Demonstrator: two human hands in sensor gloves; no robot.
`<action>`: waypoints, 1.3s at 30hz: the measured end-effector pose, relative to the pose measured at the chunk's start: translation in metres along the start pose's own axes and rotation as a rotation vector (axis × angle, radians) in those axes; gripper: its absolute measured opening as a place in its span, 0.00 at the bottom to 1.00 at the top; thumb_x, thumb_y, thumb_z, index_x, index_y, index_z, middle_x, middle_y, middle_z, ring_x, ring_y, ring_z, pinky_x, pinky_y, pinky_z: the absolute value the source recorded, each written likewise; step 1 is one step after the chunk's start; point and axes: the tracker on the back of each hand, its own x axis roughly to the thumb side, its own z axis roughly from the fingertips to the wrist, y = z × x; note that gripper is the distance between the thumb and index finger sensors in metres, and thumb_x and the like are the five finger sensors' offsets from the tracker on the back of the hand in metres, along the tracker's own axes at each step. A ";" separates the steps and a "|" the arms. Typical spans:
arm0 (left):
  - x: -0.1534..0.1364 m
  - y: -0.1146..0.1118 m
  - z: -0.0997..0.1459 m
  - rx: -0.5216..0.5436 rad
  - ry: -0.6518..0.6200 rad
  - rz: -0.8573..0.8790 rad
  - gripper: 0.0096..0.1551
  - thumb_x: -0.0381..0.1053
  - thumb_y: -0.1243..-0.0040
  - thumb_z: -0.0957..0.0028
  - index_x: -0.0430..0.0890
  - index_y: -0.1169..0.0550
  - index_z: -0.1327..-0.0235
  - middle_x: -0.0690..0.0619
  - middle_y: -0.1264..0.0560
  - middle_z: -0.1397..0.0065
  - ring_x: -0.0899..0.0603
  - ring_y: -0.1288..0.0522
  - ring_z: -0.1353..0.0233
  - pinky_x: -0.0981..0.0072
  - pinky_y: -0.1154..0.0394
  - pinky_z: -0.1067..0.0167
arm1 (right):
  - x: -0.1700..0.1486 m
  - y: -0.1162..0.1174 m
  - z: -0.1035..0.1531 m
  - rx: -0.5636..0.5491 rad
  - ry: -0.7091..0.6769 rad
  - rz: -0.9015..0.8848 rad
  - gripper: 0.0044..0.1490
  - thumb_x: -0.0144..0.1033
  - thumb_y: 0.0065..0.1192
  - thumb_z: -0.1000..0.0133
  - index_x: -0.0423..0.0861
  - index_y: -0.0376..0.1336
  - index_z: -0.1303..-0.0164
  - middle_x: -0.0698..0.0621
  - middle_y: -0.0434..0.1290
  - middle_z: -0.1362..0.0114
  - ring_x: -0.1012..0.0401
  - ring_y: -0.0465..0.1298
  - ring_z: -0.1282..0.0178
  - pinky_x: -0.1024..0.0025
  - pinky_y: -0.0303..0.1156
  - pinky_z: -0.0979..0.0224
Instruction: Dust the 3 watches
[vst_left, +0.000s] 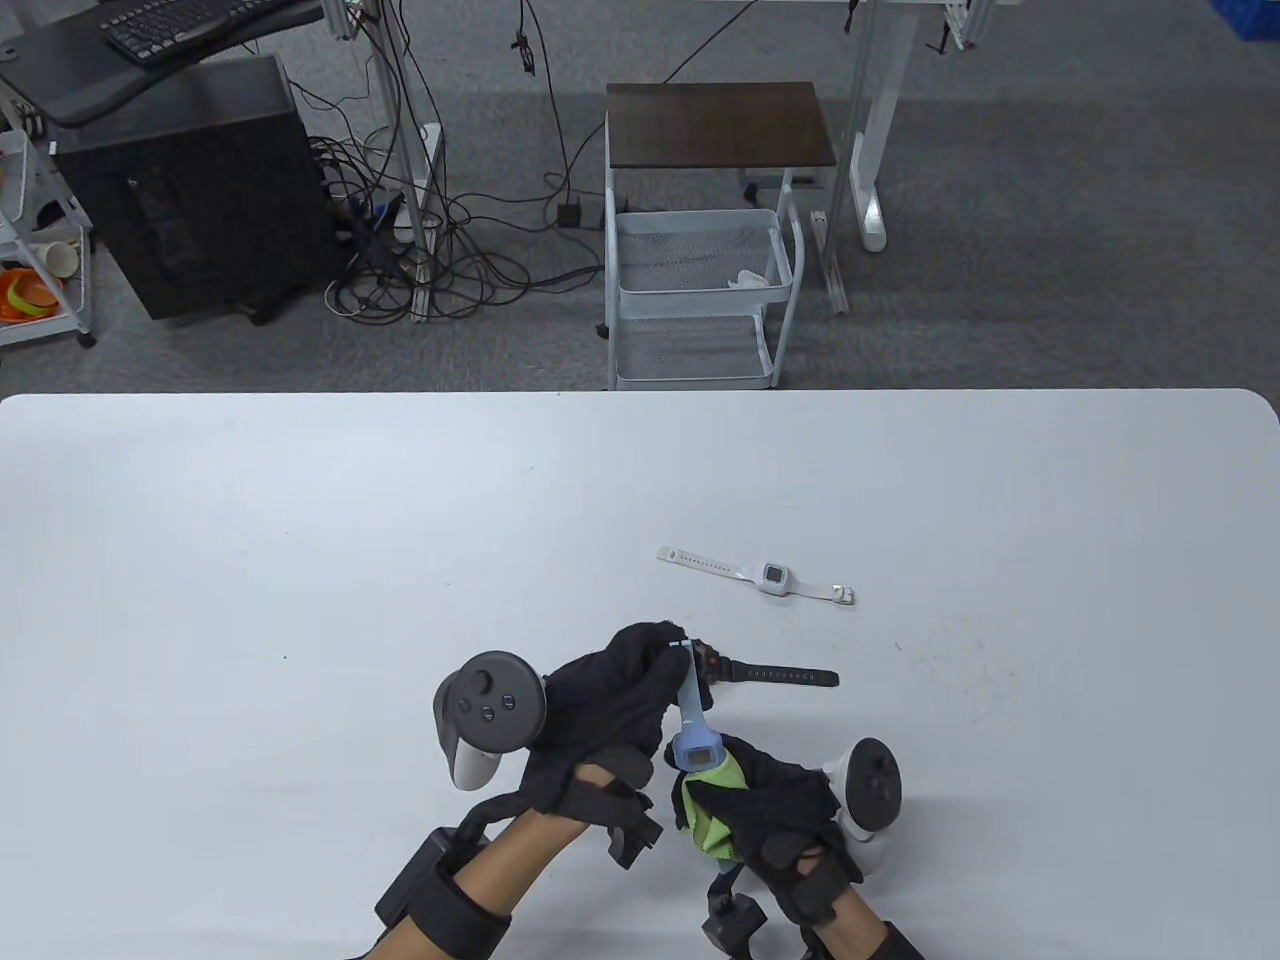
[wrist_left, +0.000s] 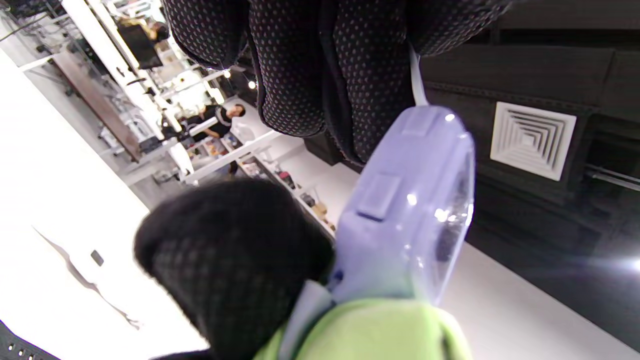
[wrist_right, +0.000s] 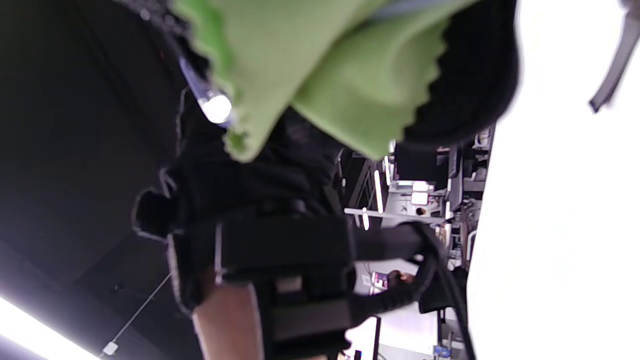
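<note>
The left hand (vst_left: 610, 700) is pinching the far end of the pale blue watch (vst_left: 693, 745), fingers curled over the strap tip, and the strap is running from that pinch down and toward the near edge of the table (vst_left: 300, 560) to the watch body. So the long axis is lying far-to-near between the two hands, held up off the tabletop. The right hand (vst_left: 790, 810) is waiting right at the near end, fingers folded around a green cloth (vst_left: 705, 825), the cloth touching the watch body from below and to the right. The right hand is the nearer one for the wiping; I judge the stroke will have to be travelling along the strap, away from the body.

In the left wrist view the blue watch case (wrist_left: 415, 210) is looking like smooth, glossy, rounded plastic, with a raised side button. The cloth is soft and matte, with a zigzag-cut edge.

The black watch (vst_left: 765, 675) is lying flat just beyond the hands, strap pointing right. The white watch (vst_left: 775, 578) is lying farther off, stretched left to right.
</note>
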 end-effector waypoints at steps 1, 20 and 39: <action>0.000 0.001 0.000 0.005 -0.001 0.005 0.23 0.60 0.49 0.36 0.46 0.28 0.38 0.62 0.16 0.49 0.53 0.17 0.33 0.51 0.28 0.30 | 0.000 -0.001 0.000 -0.005 -0.004 0.020 0.31 0.47 0.70 0.54 0.42 0.74 0.46 0.47 0.85 0.64 0.53 0.82 0.67 0.28 0.55 0.39; -0.003 0.007 -0.002 0.010 0.008 0.048 0.23 0.61 0.49 0.36 0.47 0.28 0.37 0.62 0.16 0.48 0.52 0.18 0.33 0.51 0.28 0.30 | -0.002 -0.008 0.000 -0.036 0.029 0.099 0.29 0.45 0.72 0.55 0.44 0.74 0.46 0.46 0.86 0.58 0.50 0.83 0.60 0.25 0.51 0.40; -0.003 0.012 -0.002 0.029 0.006 0.074 0.23 0.61 0.49 0.35 0.48 0.29 0.36 0.62 0.16 0.47 0.52 0.18 0.32 0.51 0.28 0.30 | -0.003 -0.007 -0.001 -0.034 0.024 0.135 0.27 0.41 0.72 0.56 0.44 0.74 0.48 0.43 0.85 0.49 0.45 0.83 0.50 0.22 0.48 0.40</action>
